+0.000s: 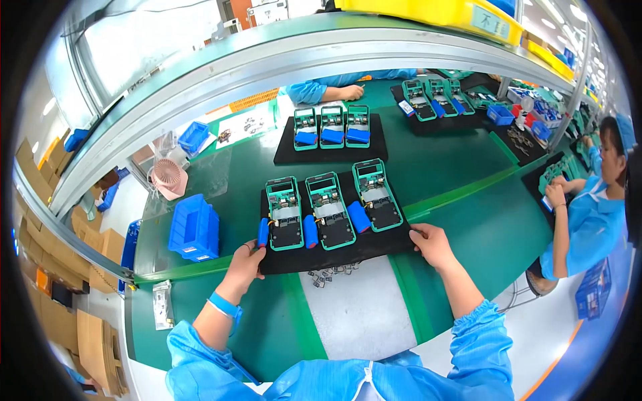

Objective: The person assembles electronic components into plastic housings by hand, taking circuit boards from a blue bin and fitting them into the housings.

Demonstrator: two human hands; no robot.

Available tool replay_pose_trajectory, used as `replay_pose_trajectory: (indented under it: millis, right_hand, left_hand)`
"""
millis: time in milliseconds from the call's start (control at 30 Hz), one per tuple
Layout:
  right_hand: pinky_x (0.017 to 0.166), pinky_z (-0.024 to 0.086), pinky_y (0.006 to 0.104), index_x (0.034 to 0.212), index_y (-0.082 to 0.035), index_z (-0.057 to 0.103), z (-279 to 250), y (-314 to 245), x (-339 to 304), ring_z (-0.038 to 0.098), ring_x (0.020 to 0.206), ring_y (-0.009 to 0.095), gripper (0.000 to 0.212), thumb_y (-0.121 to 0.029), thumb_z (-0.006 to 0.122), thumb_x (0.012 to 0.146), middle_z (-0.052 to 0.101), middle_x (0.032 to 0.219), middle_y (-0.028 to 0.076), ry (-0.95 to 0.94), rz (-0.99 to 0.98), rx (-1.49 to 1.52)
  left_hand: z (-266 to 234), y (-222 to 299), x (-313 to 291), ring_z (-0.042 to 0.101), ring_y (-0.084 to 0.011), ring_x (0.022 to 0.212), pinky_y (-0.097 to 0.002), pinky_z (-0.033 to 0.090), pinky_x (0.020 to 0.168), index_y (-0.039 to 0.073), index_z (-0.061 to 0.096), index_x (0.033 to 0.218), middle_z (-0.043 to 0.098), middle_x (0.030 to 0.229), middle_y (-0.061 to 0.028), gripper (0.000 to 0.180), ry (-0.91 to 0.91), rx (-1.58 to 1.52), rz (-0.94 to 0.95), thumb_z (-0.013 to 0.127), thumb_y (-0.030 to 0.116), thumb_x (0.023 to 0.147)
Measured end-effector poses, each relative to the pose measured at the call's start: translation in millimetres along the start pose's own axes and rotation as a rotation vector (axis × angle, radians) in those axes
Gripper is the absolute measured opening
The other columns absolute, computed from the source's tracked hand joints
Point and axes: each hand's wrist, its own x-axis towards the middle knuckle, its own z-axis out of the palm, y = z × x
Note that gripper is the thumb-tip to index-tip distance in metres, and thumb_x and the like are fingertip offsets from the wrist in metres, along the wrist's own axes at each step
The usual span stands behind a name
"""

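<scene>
Between my hands lies a black foam mat [374, 248], which bears three green-framed device housings [286, 212] with circuit parts inside. Beside each housing sits a blue cylindrical battery pack [311, 231], apparently joined by thin wires where these show. My left hand [246, 266] is closed on the mat's near left corner, thumb on top, close to the leftmost battery pack. At the right edge, my right hand [431, 244] pinches the mat. The undersides of the fingers of both hands are hidden.
Ahead is another black mat [287, 155] with three similar housings. A blue bin [194, 228] and a pink fan [168, 178] stand left. Small metal parts [328, 275] lie by a white sheet [361, 314]. A metal shelf rail [334, 57] crosses above. Co-workers sit opposite and right.
</scene>
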Motion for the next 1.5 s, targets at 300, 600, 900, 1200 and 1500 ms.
replay_pose_trajectory:
  millis: [300, 600, 900, 1200, 1500]
  right_hand:
    - [0.061, 0.049, 0.0274, 0.117, 0.006, 0.068, -95.5, 45.9, -25.8, 0.059, 0.064, 0.011, 0.030, -0.015, 0.063, 0.095, 0.068, 0.081, 0.006, 0.223, -0.062, -0.002]
    - [0.058, 0.045, 0.0265, 0.111, 0.002, 0.071, -220.3, 134.3, -119.5, 0.055, 0.063, 0.009, 0.025, -0.016, 0.059, 0.097, 0.060, 0.070, 0.001, 0.665, 0.084, -0.131]
    - [0.082, 0.051, 0.0279, 0.130, -0.004, 0.059, -216.0, 112.5, -128.9, 0.061, 0.087, 0.016, 0.037, -0.007, 0.061, 0.093, 0.055, 0.133, 0.014, 0.854, -0.163, -0.387]
    - [0.075, 0.050, 0.0258, 0.122, -0.006, 0.065, -133.1, -8.9, -80.2, 0.058, 0.087, 0.013, 0.030, -0.002, 0.062, 0.092, 0.054, 0.135, 0.010, 0.467, -0.349, -0.221]
    - [0.091, 0.052, 0.0348, 0.145, -0.003, 0.047, -23.9, -55.2, 72.2, 0.064, 0.107, 0.024, 0.055, -0.016, 0.065, 0.094, 0.047, 0.146, 0.019, -0.187, -0.115, -0.132]
  left_hand:
    - [111.3, 49.5, -33.2, 0.055, -0.0126, 0.064, -0.0270, 0.046, 0.051, -0.004, 0.039, 0.139, 0.060, 0.086, -0.0080, 0.054, -0.077, -0.004, 0.202, 0.063, 0.017, 0.095]
    - [225.1, 16.3, -96.5, 0.065, -0.0216, 0.104, -0.0320, 0.052, 0.083, -0.004, 0.008, 0.155, 0.060, 0.120, -0.0156, 0.073, -0.818, -0.068, 0.041, 0.055, 0.016, 0.101]
    - [333.1, 27.2, -71.1, 0.064, -0.0268, 0.111, -0.0349, 0.055, 0.088, -0.008, 0.009, 0.152, 0.057, 0.125, -0.0187, 0.068, -0.965, -0.067, 0.040, 0.049, 0.018, 0.104]
    - [354.0, 74.6, -21.1, 0.069, -0.0195, 0.087, -0.0331, 0.056, 0.076, -0.008, 0.035, 0.148, 0.066, 0.118, -0.0146, 0.060, -1.040, 0.100, 0.248, 0.054, 0.026, 0.102]
    - [130.7, 93.1, 131.9, 0.068, -0.0273, 0.105, -0.0365, 0.052, 0.092, -0.005, 0.063, 0.125, 0.070, 0.114, -0.0192, 0.041, 0.022, 0.453, 0.701, 0.060, 0.024, 0.095]
